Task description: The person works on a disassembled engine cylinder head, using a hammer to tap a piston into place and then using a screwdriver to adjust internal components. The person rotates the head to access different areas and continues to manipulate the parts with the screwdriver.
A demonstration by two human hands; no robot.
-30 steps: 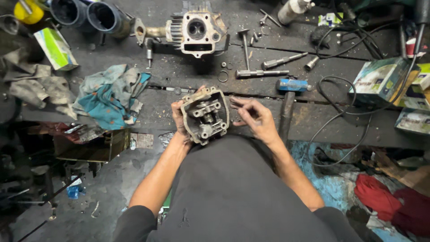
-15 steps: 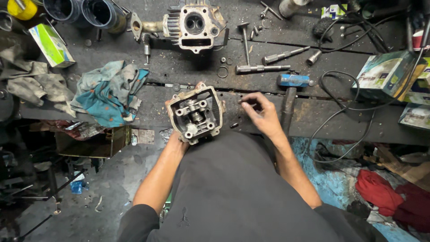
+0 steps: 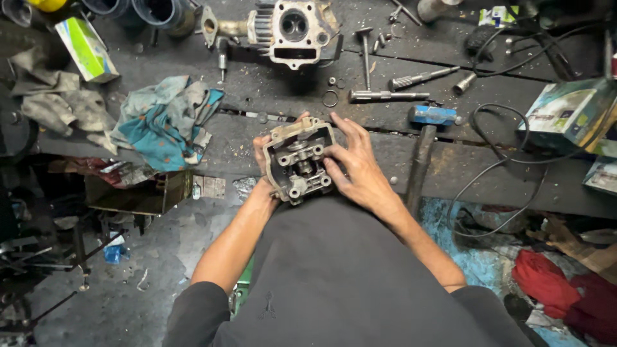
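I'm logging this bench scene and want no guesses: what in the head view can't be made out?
- Left hand: mostly hidden behind the cylinder head it holds; its grip is unclear.
- Underside of that cylinder head: faces away.
- Right hand: whether its fingertips pinch a small part is too small to tell.
- Green box: cut off by the right edge.
- Containers: cropped at the top edge.

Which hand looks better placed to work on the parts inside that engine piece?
Probably the right hand: its fingers already rest on the open face of the cylinder head, while the left hand grips it from behind.
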